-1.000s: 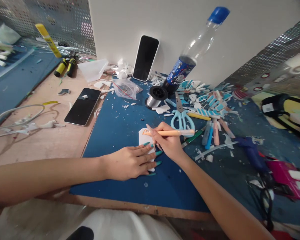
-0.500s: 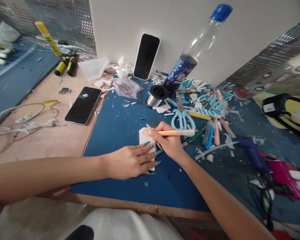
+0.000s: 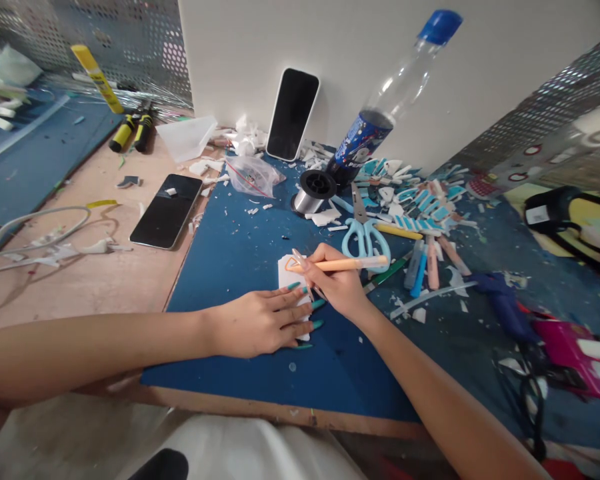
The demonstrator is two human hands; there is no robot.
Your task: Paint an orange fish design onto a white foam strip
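Observation:
My left hand [image 3: 260, 323] lies flat, fingers spread, pressing a small white piece of foam or card [image 3: 286, 272] onto the blue mat [image 3: 240, 247]. My right hand [image 3: 337, 283] grips an orange pen-like tool [image 3: 350, 265], held nearly level with its tip at the white piece's upper edge. An orange line shows on the piece near the tip. Much of the piece is hidden under my left fingers.
Light blue scissors [image 3: 365, 237], a wire spool [image 3: 313, 190] and a tilted bottle with a blue cap [image 3: 380, 113] sit behind my hands. Blue-white scraps and pens lie right. One phone [image 3: 166, 211] lies flat at left, another [image 3: 291, 115] leans on the white wall.
Almost nothing has moved. Both hands stay on the white piece; the view shifted very slightly.

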